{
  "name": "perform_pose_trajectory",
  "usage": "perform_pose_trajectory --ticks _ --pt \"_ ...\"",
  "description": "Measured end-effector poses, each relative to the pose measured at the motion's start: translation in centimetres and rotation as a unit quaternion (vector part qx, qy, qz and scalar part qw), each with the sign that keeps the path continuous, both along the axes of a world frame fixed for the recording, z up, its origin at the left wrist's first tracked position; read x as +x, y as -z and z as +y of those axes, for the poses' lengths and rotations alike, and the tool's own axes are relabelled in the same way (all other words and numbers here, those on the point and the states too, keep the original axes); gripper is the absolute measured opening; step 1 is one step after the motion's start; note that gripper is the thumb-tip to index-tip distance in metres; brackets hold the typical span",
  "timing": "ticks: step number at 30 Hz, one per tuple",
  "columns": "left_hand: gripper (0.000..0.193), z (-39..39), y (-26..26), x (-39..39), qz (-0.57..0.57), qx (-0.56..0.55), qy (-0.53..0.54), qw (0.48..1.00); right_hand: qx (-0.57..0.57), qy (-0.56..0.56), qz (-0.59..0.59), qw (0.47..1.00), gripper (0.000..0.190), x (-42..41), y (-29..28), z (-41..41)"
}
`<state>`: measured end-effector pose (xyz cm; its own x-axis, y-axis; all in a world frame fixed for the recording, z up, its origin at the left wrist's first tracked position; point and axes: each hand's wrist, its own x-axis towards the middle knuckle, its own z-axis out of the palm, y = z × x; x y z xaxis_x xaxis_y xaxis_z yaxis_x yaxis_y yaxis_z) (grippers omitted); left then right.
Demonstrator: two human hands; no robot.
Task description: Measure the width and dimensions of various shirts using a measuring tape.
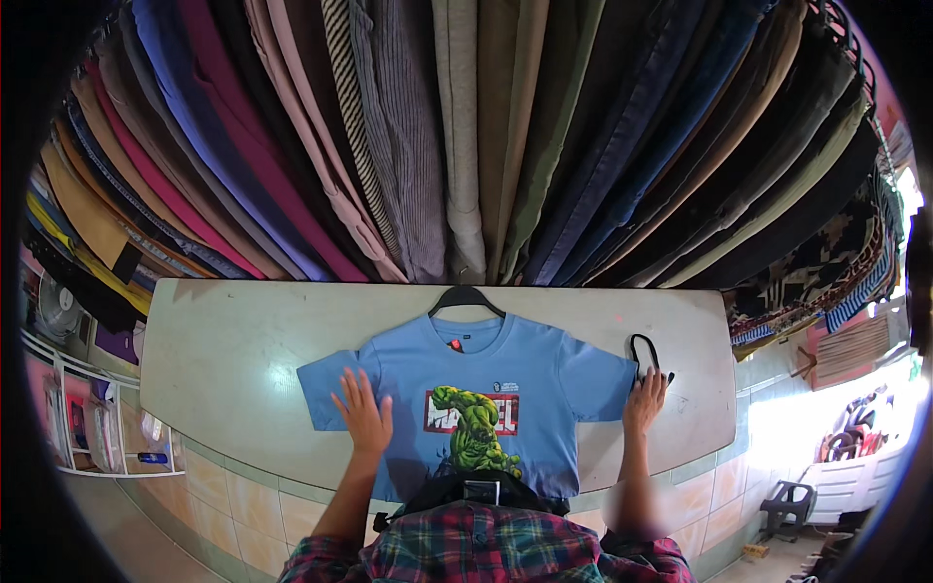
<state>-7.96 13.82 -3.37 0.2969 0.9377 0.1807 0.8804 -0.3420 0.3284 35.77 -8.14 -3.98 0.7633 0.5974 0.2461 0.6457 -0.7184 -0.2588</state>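
Observation:
A blue T-shirt [539, 372] with a green cartoon figure printed on its front lies spread on a pale tabletop [233, 350]. A black clothes hanger [466, 297] shows at its neckline, its ends inside the shirt. My left hand [364, 412] rests with fingers apart at the shirt's left sleeve in the picture. Over at the opposite sleeve's hem is my right hand [646, 397], its fingers close to a thin black loop [644, 339] of strap or cord. Whether those fingers pinch the hem or the loop cannot be told.
Folded trousers and other garments [466, 146] hang in a dense row beyond the table. A white shelf rack [109, 423] and a fan [60, 306] stand at the left. A dark plastic stool [789, 506] is on the floor at the right.

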Motion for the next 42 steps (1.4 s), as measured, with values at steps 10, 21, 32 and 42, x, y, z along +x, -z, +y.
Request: perform_pose_trajectory --ticks 10,21,32,42 --pt "0.066 -4.6 1.6 -1.6 0.067 -0.057 0.041 0.995 -0.084 0.137 0.017 0.987 0.047 2.3 -0.1 -7.4" --pt "0.066 -4.1 2.5 -2.0 0.062 -0.050 0.061 0.995 0.504 0.020 0.237 0.830 0.033 2.6 -13.3 -11.0" --pt "0.041 -3.2 -0.2 4.9 -0.213 -0.068 0.135 0.965 0.183 -0.378 0.494 0.761 0.033 -15.8 -3.9 6.2" --pt "0.012 -5.5 0.6 9.5 -0.474 -0.448 0.062 0.756 -0.001 -0.441 0.358 0.823 0.032 -18.3 -5.4 10.2"
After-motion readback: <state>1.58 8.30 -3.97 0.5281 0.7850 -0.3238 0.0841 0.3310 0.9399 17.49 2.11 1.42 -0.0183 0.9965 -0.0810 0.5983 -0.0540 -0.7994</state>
